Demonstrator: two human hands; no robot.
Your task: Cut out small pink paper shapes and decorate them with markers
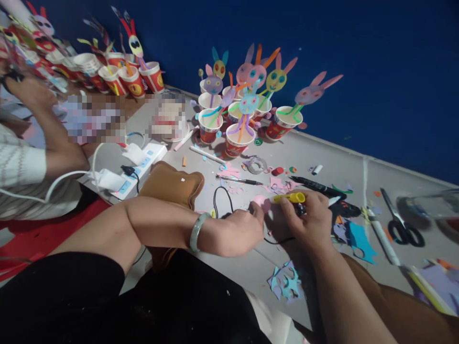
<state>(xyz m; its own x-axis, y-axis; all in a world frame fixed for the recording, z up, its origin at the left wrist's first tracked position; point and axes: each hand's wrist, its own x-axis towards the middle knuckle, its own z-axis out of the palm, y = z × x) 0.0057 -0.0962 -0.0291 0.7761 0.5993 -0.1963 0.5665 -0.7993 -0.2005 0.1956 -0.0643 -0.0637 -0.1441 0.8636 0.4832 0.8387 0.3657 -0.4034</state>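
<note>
My left hand (240, 232), with a pale bangle on its wrist, reaches across the table. Its fingertips press on a small pink paper disc (263, 203) lying on the tabletop. My right hand (311, 220) is closed around a hot glue gun (289, 198). The gun's yellow nozzle points left at the disc, and a whitish stick (334, 200) shows behind the hand. Most of the gun's body is hidden by my fingers. A black cord (223, 190) loops on the table beside both hands.
Paper cups with rabbit-faced figures (241, 138) stand at the back. Scissors (401, 224), a pen (239, 180), a tape roll (257, 165) and paper scraps (287, 282) lie around. A power strip (143, 167) and brown cushion (172, 185) are left. Another person's arm (64, 138) is far left.
</note>
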